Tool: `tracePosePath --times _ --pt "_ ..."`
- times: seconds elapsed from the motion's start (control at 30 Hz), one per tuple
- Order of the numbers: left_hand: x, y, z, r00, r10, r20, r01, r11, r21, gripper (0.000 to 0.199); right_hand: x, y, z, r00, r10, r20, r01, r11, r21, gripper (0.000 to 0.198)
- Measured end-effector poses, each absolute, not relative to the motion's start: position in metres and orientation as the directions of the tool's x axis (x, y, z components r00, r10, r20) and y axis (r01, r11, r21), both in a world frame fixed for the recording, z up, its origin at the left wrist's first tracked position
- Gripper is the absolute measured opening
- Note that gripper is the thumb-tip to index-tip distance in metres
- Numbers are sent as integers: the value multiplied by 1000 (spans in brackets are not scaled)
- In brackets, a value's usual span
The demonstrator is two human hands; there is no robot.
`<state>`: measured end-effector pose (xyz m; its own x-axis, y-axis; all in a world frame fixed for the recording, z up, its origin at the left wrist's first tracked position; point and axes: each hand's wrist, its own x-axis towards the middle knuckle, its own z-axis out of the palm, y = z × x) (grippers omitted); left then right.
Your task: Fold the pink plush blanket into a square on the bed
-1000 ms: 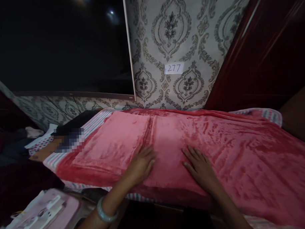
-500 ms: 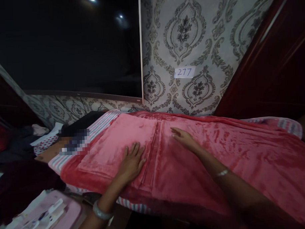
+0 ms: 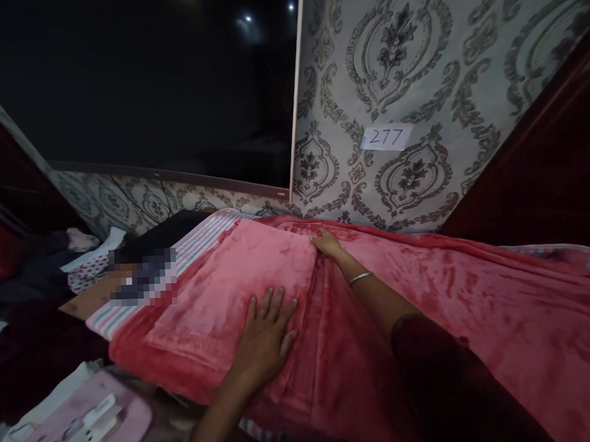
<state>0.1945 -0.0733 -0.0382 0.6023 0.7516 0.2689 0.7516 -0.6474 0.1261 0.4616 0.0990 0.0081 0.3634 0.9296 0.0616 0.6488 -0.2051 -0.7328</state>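
Note:
A pinkish-red plush blanket (image 3: 452, 293) covers the long surface in front of me, with a folded rectangular panel (image 3: 214, 275) on its left part. My left hand (image 3: 264, 338) lies flat with spread fingers on the lower right of this panel. At the panel's far right corner, my right hand (image 3: 329, 243) has its fingers drawn together on the plush edge. The fingertips are partly hidden there. Between the panel and the rest of the blanket runs a narrow darker crease (image 3: 308, 330).
Striped cloth (image 3: 199, 240) shows beneath the blanket at the left. A large dark television (image 3: 140, 84) hangs above, beside a paper label (image 3: 387, 137) on the patterned wall. A pink case (image 3: 122, 407) with white items stands at lower left, near dark clothes (image 3: 48, 345).
My right hand has moved left and away from me to the folded panel's far corner, where its fingers have closed. My left hand stays on the panel. The view has shifted slightly.

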Motion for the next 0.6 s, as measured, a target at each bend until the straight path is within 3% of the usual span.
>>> tracePosePath --times 0.33,0.5,0.6 --pt "202 -81 -40 587 778 224 761 -624 177 58 444 87 2 359 924 131 795 -229 -562 55" --pt "201 -85 -31 587 786 194 758 -618 209 57 408 68 5 177 949 260 955 -102 -277 68" --pt "199 -89 -28 585 788 190 754 -615 231 54 387 54 -8 80 975 206 981 -40 -191 72"
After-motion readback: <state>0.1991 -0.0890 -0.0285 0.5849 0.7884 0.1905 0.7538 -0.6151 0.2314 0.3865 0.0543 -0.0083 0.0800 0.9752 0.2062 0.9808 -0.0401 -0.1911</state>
